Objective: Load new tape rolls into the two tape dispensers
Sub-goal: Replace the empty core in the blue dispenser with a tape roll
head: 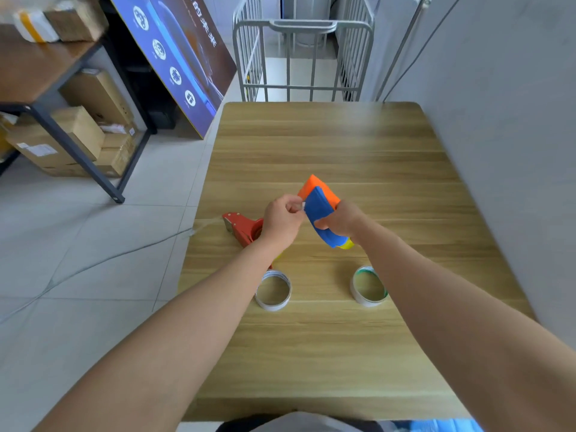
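Note:
My right hand (343,221) grips a blue, orange and yellow tape dispenser (321,207), held tilted above the wooden table (327,145). At the dispenser's left edge, the fingers of my left hand (283,222) pinch something small and pale that I cannot make out. A red tape dispenser (241,227) lies on the table, partly hidden behind my left wrist. Two pale, thin tape rings lie flat nearer to me: one on the left (274,291), one on the right with a green inner edge (369,286).
A grey wall runs along the table's right side. A metal cage trolley (302,51) stands beyond the far edge. To the left are a tiled floor with a cable, a leaning blue poster board (177,57) and a shelf with cardboard boxes (62,135).

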Tool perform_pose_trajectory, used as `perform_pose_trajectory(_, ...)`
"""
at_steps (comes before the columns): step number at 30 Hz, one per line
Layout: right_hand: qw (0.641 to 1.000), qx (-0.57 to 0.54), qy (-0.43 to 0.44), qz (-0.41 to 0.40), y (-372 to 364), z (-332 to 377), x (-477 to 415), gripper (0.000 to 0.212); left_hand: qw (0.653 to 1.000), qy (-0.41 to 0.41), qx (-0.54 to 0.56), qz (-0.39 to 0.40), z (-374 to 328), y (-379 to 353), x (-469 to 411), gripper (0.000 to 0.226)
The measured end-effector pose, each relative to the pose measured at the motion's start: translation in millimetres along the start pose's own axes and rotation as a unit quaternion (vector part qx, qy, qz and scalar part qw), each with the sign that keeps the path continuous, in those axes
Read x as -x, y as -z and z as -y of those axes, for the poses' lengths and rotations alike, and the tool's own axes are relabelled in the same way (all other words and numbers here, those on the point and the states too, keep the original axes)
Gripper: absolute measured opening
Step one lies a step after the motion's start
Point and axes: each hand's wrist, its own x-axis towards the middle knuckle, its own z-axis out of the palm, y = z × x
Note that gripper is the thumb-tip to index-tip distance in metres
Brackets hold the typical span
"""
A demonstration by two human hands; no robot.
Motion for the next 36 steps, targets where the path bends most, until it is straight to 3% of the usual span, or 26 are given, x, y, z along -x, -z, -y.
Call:
perform_pose_trajectory(3, 0.999, 0.051, 0.006, -0.019, -7.1, -10.6, -14.5, 0.037, 0.999, 0.029, 0.019, -0.027, 14.3, -12.9, -3.8, 0.016)
perform_pose_trajectory(10, 0.992, 0.113, -0.025, -0.058, -28.6, -38.3, -44.0, 0.025, 0.988, 0.107, 0.084, -0.079, 43.9, -44.3, -3.8, 0.018)
perform_pose_trajectory(17, 0.971, 0.209, 0.0, -0.113, -51.4, -64.9, -71.5, 0.031, 0.992, 0.09, -0.015, -0.086, 72.4, -64.0, 4.2, 0.029)
perform_pose_trajectory(25, 0.951, 0.276, 0.022, -0.14, -75.1, -82.6, -81.8, 0.043, 0.985, 0.16, -0.05, -0.047, 88.7, -80.5, 10.6, 0.029)
perform_pose_trajectory(36, 0.955, 0.266, 0.024, -0.126, -72.7, -84.8, -81.2, 0.047, 0.962, 0.252, 0.091, -0.04, 86.8, -71.0, 21.4, 0.025)
